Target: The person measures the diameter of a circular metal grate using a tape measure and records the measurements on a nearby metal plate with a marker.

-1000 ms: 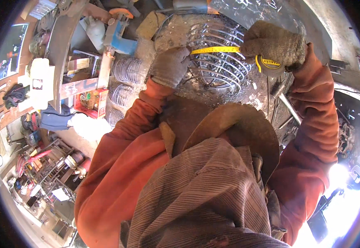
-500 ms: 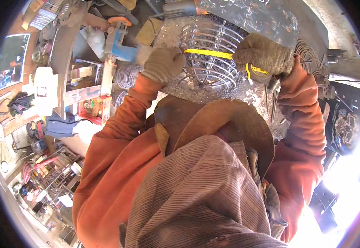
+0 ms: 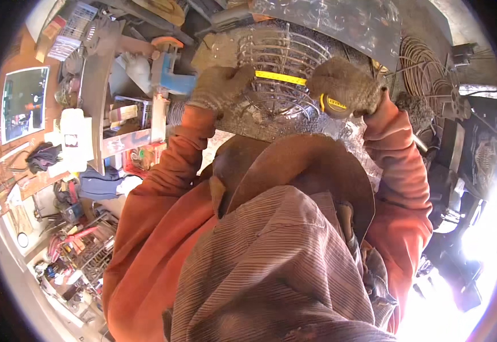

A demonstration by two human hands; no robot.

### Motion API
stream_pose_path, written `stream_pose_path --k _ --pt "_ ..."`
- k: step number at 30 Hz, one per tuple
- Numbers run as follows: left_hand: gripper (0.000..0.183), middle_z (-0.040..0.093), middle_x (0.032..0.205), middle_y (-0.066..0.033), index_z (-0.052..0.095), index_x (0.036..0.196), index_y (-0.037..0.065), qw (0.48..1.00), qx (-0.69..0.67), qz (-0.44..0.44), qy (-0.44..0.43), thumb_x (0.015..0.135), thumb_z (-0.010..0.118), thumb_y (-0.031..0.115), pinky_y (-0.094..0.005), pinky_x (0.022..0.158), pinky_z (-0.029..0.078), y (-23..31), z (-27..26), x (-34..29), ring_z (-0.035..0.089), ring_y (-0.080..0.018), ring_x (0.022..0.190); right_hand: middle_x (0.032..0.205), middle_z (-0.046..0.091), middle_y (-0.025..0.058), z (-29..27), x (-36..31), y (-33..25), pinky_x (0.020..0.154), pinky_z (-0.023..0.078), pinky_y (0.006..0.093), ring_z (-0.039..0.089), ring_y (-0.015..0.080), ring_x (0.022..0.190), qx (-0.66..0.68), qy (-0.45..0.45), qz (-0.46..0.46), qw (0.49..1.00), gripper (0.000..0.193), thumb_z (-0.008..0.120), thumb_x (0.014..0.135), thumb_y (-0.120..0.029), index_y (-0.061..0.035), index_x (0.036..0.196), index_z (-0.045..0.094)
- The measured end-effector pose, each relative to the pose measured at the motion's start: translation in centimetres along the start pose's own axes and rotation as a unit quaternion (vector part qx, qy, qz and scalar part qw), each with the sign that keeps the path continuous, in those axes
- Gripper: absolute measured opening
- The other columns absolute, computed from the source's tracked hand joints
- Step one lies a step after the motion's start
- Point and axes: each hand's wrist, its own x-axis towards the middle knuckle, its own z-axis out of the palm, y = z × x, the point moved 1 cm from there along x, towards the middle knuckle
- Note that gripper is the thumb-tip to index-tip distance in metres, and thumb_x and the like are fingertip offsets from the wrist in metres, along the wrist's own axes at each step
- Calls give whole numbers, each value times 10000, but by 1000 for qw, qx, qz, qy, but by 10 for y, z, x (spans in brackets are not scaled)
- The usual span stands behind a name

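Observation:
A yellow tape measure (image 3: pixel 334 104) has its blade stretched between my two gloved hands. My left hand (image 3: pixel 224 86), in a brown-grey knit glove, is closed on the blade's end. In my right hand (image 3: pixel 344 85), gloved the same way, is the yellow case, partly hidden under the fingers. The blade crosses over a round cage of bent metal rods (image 3: pixel 285 51), which lies on the dirty worktop. Whether the blade touches the rods I cannot tell.
A dark metal sheet (image 3: pixel 339 20) lies beyond the cage. Coiled rods (image 3: pixel 422 65) stand at the far right. A blue clamp-like tool (image 3: pixel 174 74) is left of my left hand, near a red crate (image 3: pixel 144 158). Shelves with clutter line the left side.
My right hand has come a little to the left with the tape case, and the stretch of blade showing is shorter. The whole view has shifted slightly.

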Motion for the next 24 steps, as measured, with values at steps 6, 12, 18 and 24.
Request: stream_pose_path --k 6,12,18,24 --pt "763 680 705 -263 762 855 -49 996 40 -74 -22 928 580 688 -500 724 510 25 -7 -1 707 -413 726 1079 750 171 13 -7 12 792 571 493 714 382 941 -2 -52 131 990 289 687 905 -206 -82 1158 749" --pt "731 698 709 -243 764 853 -41 997 38 -70 0 938 601 667 -480 720 509 1 -1 0 716 -378 716 832 728 193 30 -30 14 695 529 413 694 268 752 104 83 241 961 316 696 967 -300 6 993 773" --pt "571 764 865 -187 778 1068 -10 995 3 67 72 950 711 545 -426 779 521 -22 1 10 711 -286 807 846 737 209 49 -63 7 743 542 475 721 355 782 156 158 368 903 404 668 950 -436 -58 1014 795" --pt "368 744 1079 -51 719 1216 -37 995 -39 66 66 1021 706 275 -314 830 526 -43 0 18 658 -126 949 874 733 229 62 -73 5 748 554 452 731 337 798 132 167 367 906 394 708 941 -397 -16 1021 772"
